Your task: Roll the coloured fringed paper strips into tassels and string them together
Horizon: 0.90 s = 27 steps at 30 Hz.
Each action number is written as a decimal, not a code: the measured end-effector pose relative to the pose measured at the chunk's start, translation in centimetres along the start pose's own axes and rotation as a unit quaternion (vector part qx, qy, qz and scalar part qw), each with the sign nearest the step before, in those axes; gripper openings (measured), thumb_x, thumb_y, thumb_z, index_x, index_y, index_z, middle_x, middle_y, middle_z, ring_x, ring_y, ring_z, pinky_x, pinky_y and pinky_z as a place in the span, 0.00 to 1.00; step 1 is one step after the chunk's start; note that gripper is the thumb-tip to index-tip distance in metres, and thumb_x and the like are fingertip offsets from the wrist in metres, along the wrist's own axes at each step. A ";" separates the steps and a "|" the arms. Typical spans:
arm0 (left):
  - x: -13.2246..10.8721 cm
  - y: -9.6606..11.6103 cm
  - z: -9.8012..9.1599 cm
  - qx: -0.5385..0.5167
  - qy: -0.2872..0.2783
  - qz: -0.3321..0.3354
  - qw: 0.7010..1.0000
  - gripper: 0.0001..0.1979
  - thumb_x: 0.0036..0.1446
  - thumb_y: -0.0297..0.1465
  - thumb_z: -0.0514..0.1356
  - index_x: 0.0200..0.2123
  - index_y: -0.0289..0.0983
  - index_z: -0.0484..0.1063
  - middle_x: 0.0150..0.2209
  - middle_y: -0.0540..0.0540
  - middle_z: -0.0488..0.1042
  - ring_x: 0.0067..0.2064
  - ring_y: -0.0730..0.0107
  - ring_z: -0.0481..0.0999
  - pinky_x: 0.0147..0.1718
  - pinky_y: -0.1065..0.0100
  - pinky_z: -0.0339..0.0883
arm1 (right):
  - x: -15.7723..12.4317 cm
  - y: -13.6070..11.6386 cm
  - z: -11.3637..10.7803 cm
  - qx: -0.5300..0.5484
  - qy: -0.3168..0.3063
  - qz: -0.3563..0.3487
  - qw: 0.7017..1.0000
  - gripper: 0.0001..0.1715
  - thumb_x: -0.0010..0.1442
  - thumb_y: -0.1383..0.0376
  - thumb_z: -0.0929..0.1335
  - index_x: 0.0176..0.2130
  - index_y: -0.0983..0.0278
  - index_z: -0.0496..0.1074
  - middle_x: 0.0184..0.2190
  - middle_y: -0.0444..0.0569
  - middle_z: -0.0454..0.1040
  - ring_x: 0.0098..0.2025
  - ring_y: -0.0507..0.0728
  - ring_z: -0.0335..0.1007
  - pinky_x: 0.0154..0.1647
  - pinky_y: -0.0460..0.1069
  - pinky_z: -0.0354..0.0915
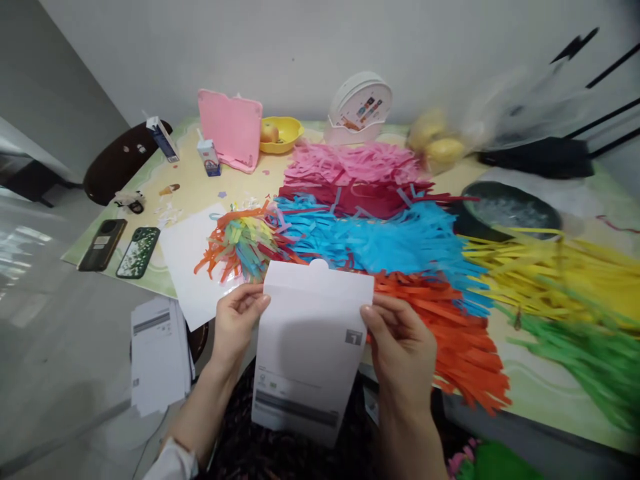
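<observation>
A white paper envelope (310,333) with an opened flap and grey printing is held upright in front of me at the table's near edge. My left hand (237,320) pinches its upper left edge, thumb in front. My right hand (400,333) grips the upper right edge the same way. Just beyond lie cut paper strips: a mixed bunch (245,243), with pink (350,163), dark red (350,198), blue (390,237) and orange (460,340) piles. A white sheet (187,267) lies under the mixed bunch.
Yellow strips (575,273) and green strips (585,360) spread to the right, near a dark bowl (513,207). On the left are two phones (139,252) and a stack of similar envelopes (159,353). A pink tablet case (231,130), drink cartons (209,157) and a yellow bowl (287,137) stand behind.
</observation>
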<state>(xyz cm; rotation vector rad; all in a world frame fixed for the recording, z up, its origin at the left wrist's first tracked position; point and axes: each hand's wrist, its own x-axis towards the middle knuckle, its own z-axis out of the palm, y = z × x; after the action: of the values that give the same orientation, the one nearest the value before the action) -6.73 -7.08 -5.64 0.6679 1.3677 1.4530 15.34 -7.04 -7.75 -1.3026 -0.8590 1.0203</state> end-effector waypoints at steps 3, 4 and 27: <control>0.1 0.3 -0.2 0.006 -0.025 0.008 1.000 0.13 0.42 0.34 0.73 0.28 0.35 0.75 0.22 0.53 0.70 0.22 0.80 0.65 0.24 0.77 0.60 | 0.1 0.2 -0.2 -0.004 -0.004 0.002 1.000 0.14 0.52 0.60 0.76 0.39 0.62 0.77 0.31 0.47 0.81 0.31 0.55 0.78 0.32 0.47 0.71; 0.3 0.5 -0.3 0.015 -0.039 0.014 0.999 0.13 0.42 0.34 0.72 0.27 0.35 0.74 0.21 0.54 0.69 0.22 0.81 0.64 0.22 0.77 0.58 | 0.2 0.3 -0.2 -0.009 -0.009 0.002 1.000 0.14 0.52 0.60 0.76 0.38 0.62 0.77 0.31 0.47 0.81 0.31 0.55 0.77 0.32 0.47 0.70; 0.8 7.1 0.4 0.424 -0.296 0.243 0.821 0.15 0.56 0.26 0.57 0.46 0.40 0.77 0.49 0.41 0.79 0.53 0.56 0.75 0.54 0.59 0.65 | 1.8 -4.6 1.2 -0.240 -0.361 -0.133 0.891 0.15 0.65 0.58 0.64 0.39 0.60 0.78 0.34 0.47 0.81 0.26 0.53 0.74 0.25 0.46 0.67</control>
<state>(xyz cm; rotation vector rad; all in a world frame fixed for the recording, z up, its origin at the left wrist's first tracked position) -8.70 -5.32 1.05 1.9836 1.3296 0.7706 15.34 -4.87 -3.11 -1.1424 -1.9034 1.1201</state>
